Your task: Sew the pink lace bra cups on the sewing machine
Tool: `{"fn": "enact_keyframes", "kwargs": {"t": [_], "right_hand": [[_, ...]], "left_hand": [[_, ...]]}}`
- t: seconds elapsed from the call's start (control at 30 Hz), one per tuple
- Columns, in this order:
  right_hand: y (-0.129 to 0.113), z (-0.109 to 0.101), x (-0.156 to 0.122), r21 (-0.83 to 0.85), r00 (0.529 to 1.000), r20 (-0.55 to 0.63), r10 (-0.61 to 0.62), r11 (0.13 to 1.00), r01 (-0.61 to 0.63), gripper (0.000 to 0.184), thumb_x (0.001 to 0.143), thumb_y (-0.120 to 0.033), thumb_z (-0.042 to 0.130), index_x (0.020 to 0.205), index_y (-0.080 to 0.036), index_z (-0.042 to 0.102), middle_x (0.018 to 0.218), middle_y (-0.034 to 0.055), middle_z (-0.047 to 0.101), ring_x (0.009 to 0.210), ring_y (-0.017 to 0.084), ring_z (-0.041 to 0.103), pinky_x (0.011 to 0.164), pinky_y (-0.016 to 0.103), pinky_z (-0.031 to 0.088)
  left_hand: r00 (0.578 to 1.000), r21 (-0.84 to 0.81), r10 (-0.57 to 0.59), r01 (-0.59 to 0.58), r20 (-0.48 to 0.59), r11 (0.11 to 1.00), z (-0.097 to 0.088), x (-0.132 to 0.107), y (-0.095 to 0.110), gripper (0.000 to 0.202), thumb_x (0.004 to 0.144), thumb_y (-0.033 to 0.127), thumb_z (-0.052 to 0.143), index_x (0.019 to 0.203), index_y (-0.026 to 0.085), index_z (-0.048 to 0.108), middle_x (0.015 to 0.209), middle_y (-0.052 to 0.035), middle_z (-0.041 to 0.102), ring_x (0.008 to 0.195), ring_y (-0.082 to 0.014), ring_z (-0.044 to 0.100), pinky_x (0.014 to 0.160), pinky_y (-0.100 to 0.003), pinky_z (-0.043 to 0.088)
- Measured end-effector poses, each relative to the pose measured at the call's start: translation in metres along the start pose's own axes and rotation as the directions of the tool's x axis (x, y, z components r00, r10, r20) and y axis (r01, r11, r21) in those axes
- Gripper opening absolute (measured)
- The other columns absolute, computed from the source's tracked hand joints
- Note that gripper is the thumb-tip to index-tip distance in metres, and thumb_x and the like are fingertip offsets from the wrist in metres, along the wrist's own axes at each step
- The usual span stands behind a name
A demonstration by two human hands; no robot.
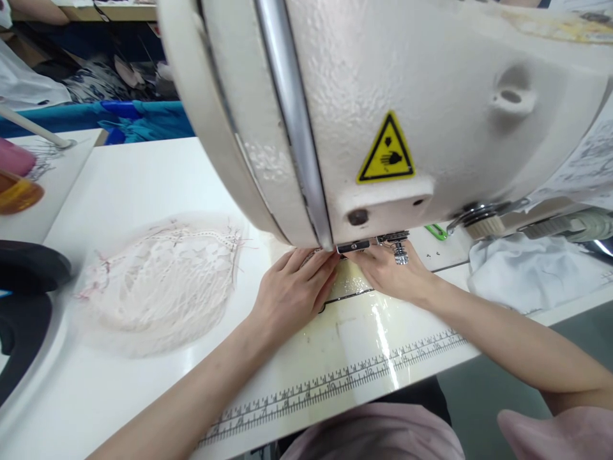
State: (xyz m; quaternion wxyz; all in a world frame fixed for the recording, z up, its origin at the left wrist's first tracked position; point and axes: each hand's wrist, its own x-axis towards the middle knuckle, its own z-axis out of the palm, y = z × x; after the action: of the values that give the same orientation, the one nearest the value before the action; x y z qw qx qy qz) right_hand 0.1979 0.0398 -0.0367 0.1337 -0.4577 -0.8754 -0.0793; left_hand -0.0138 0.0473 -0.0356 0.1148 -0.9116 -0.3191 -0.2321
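- The left hand [292, 291] lies flat on the white bench [143, 185], fingers stretched forward and close together, the tips going under the head of the sewing machine [383, 96].
- The right hand [390, 275] lies flat too, just beside the left one, with its fingertips near the small metal presser part [400, 252] below the machine head.
- Both hands press down on a pale, shiny piece of material [352, 281] at the needle plate; neither hand closes around anything. How far the material goes under the machine is hidden.
- A heap of white lace pieces [163, 281] with reddish thread ends lies on the bench, well to the left of the left hand.
- A printed ruler strip [335, 380] runs along the front edge of the bench, near both forearms.
- A yellow warning sticker [387, 151] is on the machine head, above the hands.
- Crumpled white cloth [522, 271] lies at the right of the right hand.
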Motion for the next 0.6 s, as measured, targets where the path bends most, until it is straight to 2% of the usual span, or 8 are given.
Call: {"fn": "enact_keyframes", "kwargs": {"t": [0.2, 0.4, 0.6], "right_hand": [[-0.0024, -0.0023, 0.0014, -0.109, 0.998, 0.022, -0.052, 0.992, 0.055, 0.043, 0.089, -0.008, 0.041, 0.126, -0.022, 0.058, 0.107, 0.0067, 0.07, 0.092, 0.02, 0.063, 0.084, 0.036, 0.048], [-0.0028, -0.0014, -0.0011, -0.18, 0.998, 0.048, -0.052, 0.982, 0.059, 0.051, 0.087, -0.006, 0.043, 0.133, -0.024, 0.052, 0.11, 0.0053, 0.07, 0.078, 0.017, 0.063, 0.068, 0.032, 0.049], [-0.0034, -0.0049, 0.0, -0.202, 0.992, 0.124, -0.033, 0.978, 0.058, 0.053, 0.087, -0.006, 0.039, 0.136, -0.025, 0.049, 0.113, 0.0064, 0.069, 0.079, 0.02, 0.063, 0.061, 0.033, 0.047]], "left_hand": [[1.0, 0.014, 0.002, -0.002, 0.004, 1.0, 0.0009, -0.0014, -0.0008, 0.028, 0.09, 0.02, 0.056, 0.117, 0.016, 0.063, 0.11, -0.0032, 0.071, 0.092, -0.0223, 0.064, 0.077, -0.036, 0.054], [1.0, 0.036, 0.018, -0.018, -0.016, 0.999, 0.0001, -0.0008, -0.0007, 0.025, 0.09, 0.021, 0.058, 0.114, 0.017, 0.064, 0.11, -0.0015, 0.072, 0.091, -0.022, 0.065, 0.077, -0.036, 0.053], [1.0, 0.049, -0.011, 0.01, 0.023, 0.999, -0.0011, -0.0002, 0.0, 0.029, 0.091, 0.023, 0.055, 0.118, 0.014, 0.061, 0.106, -0.0034, 0.072, 0.087, -0.0218, 0.065, 0.078, -0.037, 0.052]]}}
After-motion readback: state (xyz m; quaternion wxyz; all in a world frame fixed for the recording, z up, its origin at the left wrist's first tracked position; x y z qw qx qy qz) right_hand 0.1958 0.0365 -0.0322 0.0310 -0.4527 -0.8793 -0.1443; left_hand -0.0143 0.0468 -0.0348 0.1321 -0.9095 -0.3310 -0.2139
